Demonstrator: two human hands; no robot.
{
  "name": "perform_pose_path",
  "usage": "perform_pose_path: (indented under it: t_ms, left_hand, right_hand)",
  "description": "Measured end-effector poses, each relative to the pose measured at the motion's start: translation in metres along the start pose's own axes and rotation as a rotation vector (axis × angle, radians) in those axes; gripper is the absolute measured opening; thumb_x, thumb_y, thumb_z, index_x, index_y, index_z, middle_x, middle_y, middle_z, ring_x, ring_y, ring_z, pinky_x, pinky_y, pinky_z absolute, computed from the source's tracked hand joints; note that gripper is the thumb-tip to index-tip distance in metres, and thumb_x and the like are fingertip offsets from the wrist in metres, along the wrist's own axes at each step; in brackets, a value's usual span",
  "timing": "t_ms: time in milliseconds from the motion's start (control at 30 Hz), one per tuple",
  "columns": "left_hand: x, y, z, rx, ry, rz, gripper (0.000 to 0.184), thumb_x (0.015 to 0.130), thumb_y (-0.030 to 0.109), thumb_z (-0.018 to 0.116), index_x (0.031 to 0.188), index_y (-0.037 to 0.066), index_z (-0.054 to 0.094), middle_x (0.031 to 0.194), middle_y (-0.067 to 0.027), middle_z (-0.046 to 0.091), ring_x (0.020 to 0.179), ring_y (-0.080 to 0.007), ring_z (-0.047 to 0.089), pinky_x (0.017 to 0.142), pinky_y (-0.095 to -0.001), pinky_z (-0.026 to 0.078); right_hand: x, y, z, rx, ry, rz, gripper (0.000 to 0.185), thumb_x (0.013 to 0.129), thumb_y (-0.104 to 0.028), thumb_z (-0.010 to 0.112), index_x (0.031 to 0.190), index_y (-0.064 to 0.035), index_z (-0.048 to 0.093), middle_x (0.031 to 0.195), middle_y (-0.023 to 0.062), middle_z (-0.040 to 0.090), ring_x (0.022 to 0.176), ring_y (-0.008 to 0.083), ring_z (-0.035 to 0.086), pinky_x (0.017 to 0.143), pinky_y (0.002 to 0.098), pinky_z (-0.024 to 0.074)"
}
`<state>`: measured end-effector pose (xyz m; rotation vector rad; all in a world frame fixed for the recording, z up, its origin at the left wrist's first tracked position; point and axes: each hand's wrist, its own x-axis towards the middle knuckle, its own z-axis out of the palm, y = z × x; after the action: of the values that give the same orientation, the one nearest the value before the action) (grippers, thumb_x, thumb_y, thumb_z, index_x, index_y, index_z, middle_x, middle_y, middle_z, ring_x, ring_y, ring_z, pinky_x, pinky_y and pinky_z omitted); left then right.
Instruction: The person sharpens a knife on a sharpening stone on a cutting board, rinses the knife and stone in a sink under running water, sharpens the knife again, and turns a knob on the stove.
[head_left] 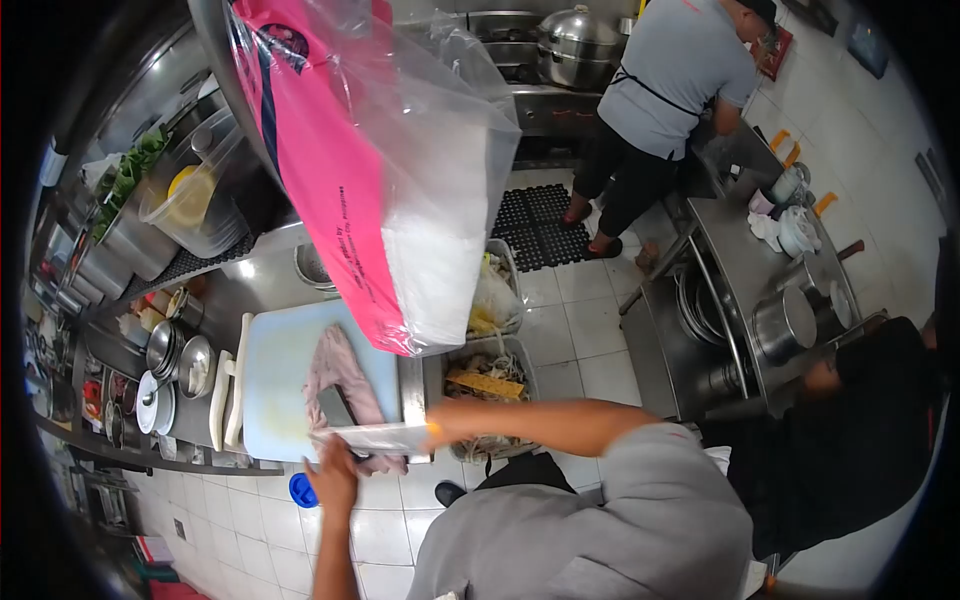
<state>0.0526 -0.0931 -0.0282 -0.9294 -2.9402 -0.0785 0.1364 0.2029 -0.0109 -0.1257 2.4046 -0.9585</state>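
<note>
A wide-bladed knife (385, 438) lies across the near end of a dark, rectangular block that looks like a sharpening stone (334, 406). My right hand (452, 424) is closed round its yellow handle. At the other end of the blade is my left hand (335, 476), fingers spread, with the fingertips at or against the metal; exact contact is hard to make out. Beneath the stone a folded pinkish cloth (338, 352) rests on a pale blue cutting board (275, 350), its lower end hanging over the near edge.
A pink-and-clear plastic pack of white tissue (370, 180) hangs close overhead. Scrap bins (530, 360) stand right of the board. Metal bowls (196, 365) sit left. One co-worker (665, 80) stands at the back counter, another person in black (830, 440) at right.
</note>
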Motion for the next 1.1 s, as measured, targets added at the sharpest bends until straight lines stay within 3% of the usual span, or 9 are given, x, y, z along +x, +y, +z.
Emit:
perform_pose_path:
  t_ms: [167,300,433,500,800,900,933,967,1100]
  left_hand:
    - [0.086,-0.06,-0.027,-0.03,-0.126,-0.185,0.041,0.099,0.026,0.033,0.135,0.012,0.047,0.149,-0.0042,0.035,0.14,-0.0211,0.029,0.108,-0.061,0.017]
    - [0.069,-0.045,-0.073,-0.405,0.369,-0.14,0.045,0.098,0.025,0.044,0.141,0.012,0.041,0.152,-0.0121,0.027,0.14,-0.0305,0.025,0.109,-0.0539,0.02]
    - [0.027,-0.026,-0.091,-0.657,0.521,-0.22,0.04,0.097,0.019,0.047,0.133,0.001,0.047,0.149,-0.0198,0.029,0.135,-0.0354,0.033,0.108,-0.0418,0.029]
    - [-0.001,-0.02,-0.079,-0.654,0.494,-0.293,0.038,0.097,0.016,0.047,0.128,-0.004,0.051,0.148,-0.0226,0.031,0.135,-0.0349,0.035,0.108,-0.0368,0.03]
    - [-0.106,0.041,-0.029,-0.755,0.258,-0.545,0.03,0.093,0.011,0.054,0.12,-0.003,0.059,0.145,-0.0204,0.037,0.133,-0.0329,0.038,0.106,-0.0382,0.035]
    - [-0.111,0.058,-0.025,-0.711,0.26,-0.491,0.029,0.093,0.009,0.053,0.118,-0.005,0.058,0.145,-0.0208,0.038,0.132,-0.0332,0.04,0.106,-0.0389,0.034]
    - [-0.105,0.064,-0.03,-0.723,0.246,-0.453,0.029,0.093,0.009,0.053,0.118,-0.005,0.058,0.145,-0.0208,0.038,0.132,-0.0332,0.04,0.106,-0.0389,0.034]
    - [-0.103,0.073,-0.037,-0.704,0.241,-0.433,0.029,0.092,0.007,0.053,0.117,-0.006,0.058,0.144,-0.0212,0.038,0.131,-0.033,0.041,0.106,-0.0387,0.034]
    - [-0.084,0.098,-0.054,-0.785,0.256,-0.303,0.026,0.091,0.004,0.053,0.115,-0.006,0.059,0.141,-0.0218,0.042,0.13,-0.0332,0.043,0.106,-0.0383,0.033]
  right_hand:
    - [0.095,-0.041,-0.033,0.08,0.268,-0.054,0.048,0.074,-0.051,0.07,0.087,-0.0042,0.067,0.064,0.0137,0.064,0.047,0.0236,0.06,0.046,0.0365,0.0485]
    - [0.094,-0.059,-0.052,0.529,0.165,-0.053,0.037,0.083,-0.038,0.067,0.088,-0.0019,0.065,0.064,0.0041,0.06,0.046,0.0109,0.051,0.04,0.0274,0.0442]
    - [0.09,-0.061,-0.061,0.427,0.314,-0.06,0.041,0.086,-0.033,0.063,0.118,-0.0099,0.053,0.084,0.0117,0.062,0.06,0.0217,0.062,0.053,0.0362,0.0497]
    - [0.099,-0.052,-0.05,-0.068,0.792,-0.249,0.042,0.086,-0.03,0.063,0.124,-0.0157,0.052,0.093,0.0151,0.058,0.079,0.0295,0.063,0.065,0.0426,0.0509]
    - [0.152,-0.037,-0.019,0.0,0.779,-0.236,0.025,0.089,-0.03,0.052,0.095,-0.0081,0.062,0.09,0.0174,0.058,0.084,0.036,0.059,0.07,0.0463,0.0463]
    - [0.137,-0.049,-0.027,0.564,0.672,-0.049,0.025,0.087,-0.026,0.056,0.102,-0.0062,0.059,0.093,0.0202,0.055,0.084,0.0381,0.058,0.07,0.0474,0.0462]
    - [0.174,-0.026,0.002,-0.074,0.915,-0.288,0.034,0.085,-0.027,0.059,0.11,-0.0045,0.058,0.096,0.0219,0.054,0.085,0.039,0.058,0.071,0.0476,0.0463]
    - [0.153,-0.037,-0.009,0.409,0.627,-0.17,0.039,0.085,-0.025,0.06,0.118,-0.0053,0.056,0.097,0.0222,0.053,0.089,0.0391,0.057,0.074,0.0469,0.0469]
    - [0.129,-0.012,0.008,0.144,0.943,-0.439,0.04,0.085,-0.02,0.061,0.122,-0.0088,0.056,0.102,0.0168,0.055,0.096,0.0343,0.056,0.081,0.0425,0.0469]
